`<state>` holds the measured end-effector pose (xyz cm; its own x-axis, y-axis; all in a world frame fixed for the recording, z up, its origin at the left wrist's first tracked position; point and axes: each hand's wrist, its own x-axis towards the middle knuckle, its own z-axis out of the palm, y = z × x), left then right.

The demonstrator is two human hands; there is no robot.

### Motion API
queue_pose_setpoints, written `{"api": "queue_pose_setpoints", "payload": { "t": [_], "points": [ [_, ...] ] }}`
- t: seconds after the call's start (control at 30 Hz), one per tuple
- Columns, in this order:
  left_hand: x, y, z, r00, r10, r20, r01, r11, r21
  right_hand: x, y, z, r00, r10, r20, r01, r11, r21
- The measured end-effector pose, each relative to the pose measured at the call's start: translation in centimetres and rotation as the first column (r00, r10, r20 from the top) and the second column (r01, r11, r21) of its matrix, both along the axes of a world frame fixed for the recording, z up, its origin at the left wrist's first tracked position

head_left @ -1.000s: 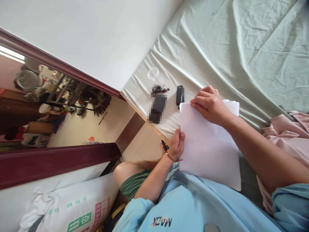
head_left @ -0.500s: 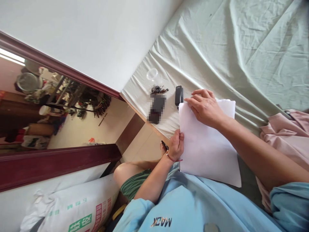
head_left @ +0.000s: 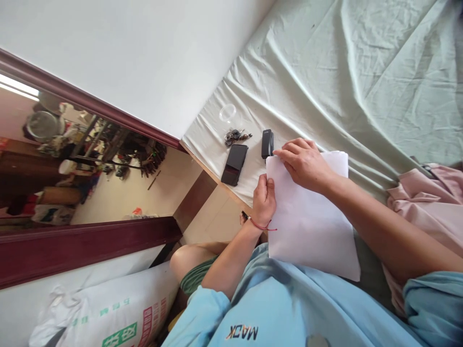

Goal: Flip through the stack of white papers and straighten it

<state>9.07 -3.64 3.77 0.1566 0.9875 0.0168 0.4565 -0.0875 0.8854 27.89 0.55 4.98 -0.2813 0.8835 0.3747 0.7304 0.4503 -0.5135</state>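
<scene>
A stack of white paper sheets (head_left: 307, 226) rests against my lap and the bed's edge. My left hand (head_left: 264, 200) is closed on its left edge near the upper corner, thumb on top. My right hand (head_left: 304, 161) lies across the top edge, its fingers bent over that edge and one fingertip at the upper left corner; the fingers' undersides are hidden. Just beyond that corner sits a black stapler (head_left: 267, 143), close to the right fingertips. Left of the stapler lies a black phone (head_left: 234, 165), face up.
Behind the phone are a bunch of keys (head_left: 236, 137) and a clear plastic cup (head_left: 227, 113). A wrinkled pale green sheet (head_left: 325, 86) covers the bed. Pink cloth (head_left: 427, 202) lies at the right. A white printed sack (head_left: 119, 303) stands at lower left, beneath a doorway.
My left hand has slid up the paper's left edge towards the corner. My right hand has shifted slightly left, its fingertips nearer the upper left corner.
</scene>
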Motion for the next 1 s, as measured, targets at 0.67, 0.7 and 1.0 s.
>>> {"api": "queue_pose_setpoints", "payload": {
  "t": [0.67,0.7,1.0],
  "points": [
    [1.5,1.4,-0.5,0.992,0.057,-0.115,-0.043,0.992,0.118,-0.5,0.0,0.5,1.000,-0.026,0.013,0.027,0.995,-0.096],
    [1.5,1.4,-0.5,0.991,0.062,-0.122,-0.047,0.991,0.126,-0.4,0.0,0.6,0.999,-0.037,-0.015,0.036,0.994,-0.107],
    [1.8,1.4,0.4,0.998,0.014,-0.065,-0.006,0.991,0.131,0.7,0.2,1.3,0.990,-0.080,-0.118,0.062,0.987,-0.151]
  ]
}}
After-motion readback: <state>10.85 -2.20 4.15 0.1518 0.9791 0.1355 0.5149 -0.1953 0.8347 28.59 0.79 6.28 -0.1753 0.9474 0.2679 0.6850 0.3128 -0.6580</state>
